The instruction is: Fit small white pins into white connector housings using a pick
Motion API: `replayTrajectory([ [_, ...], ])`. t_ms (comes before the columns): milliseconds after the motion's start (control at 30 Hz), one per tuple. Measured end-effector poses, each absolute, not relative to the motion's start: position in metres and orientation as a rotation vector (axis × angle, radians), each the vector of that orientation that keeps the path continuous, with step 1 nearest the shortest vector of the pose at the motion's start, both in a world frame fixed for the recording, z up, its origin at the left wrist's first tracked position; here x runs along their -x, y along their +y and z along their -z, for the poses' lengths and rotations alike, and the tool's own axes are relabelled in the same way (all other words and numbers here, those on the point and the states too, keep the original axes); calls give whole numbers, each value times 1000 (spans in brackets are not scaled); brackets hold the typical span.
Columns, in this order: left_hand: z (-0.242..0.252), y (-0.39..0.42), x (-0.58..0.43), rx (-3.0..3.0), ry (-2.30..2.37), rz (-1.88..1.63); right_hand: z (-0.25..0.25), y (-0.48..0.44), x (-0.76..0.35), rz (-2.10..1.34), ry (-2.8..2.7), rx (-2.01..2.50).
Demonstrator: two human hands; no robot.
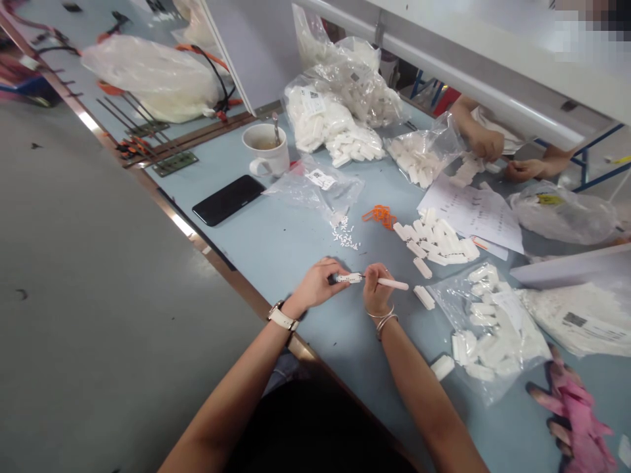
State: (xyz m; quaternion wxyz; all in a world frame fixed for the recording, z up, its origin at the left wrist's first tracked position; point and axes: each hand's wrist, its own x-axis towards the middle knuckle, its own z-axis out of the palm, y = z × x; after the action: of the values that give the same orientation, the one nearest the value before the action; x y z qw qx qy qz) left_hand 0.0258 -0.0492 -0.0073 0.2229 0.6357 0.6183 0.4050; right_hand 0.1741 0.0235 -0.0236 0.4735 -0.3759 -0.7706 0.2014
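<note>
My left hand (320, 282) grips a small white plastic part (348, 278) with a row of dark holes, held just above the table. Closed round a tool with a pale pink handle (393, 284), my right hand (377, 289) brings its thin dark tip to the part's right end. Whether the tip touches the part I cannot tell. Tiny white pieces (346, 235) lie scattered beyond my hands. Orange clips (379, 215) sit to their right, beside a heap of white plastic parts (436, 238).
A black phone (229, 200) and a white mug (266, 157) with a spoon stand at the left. Bags of white parts (315, 118) fill the back; another bag (493, 328) lies right. Across the table are a co-worker's hands (486, 143). Pink gloves (576, 414) lie near right.
</note>
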Motion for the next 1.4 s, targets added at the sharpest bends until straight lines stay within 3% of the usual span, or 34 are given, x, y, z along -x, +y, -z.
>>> replayTrajectory([
  [300, 8, -49, -26, -1747, 1714, -1121, 24, 24, -173, -594, -1871, 881],
  [733, 8, -49, -26, -1743, 1698, -1126, 16, 26, -164, -400, -1964, 988],
  [1033, 8, -49, -26, -1757, 1713, -1118, 20, 20, -171, -638, -1754, 939],
  [1400, 9, -49, -26, -1747, 1712, -1120, 21, 23, -170, -592, -1810, 950],
])
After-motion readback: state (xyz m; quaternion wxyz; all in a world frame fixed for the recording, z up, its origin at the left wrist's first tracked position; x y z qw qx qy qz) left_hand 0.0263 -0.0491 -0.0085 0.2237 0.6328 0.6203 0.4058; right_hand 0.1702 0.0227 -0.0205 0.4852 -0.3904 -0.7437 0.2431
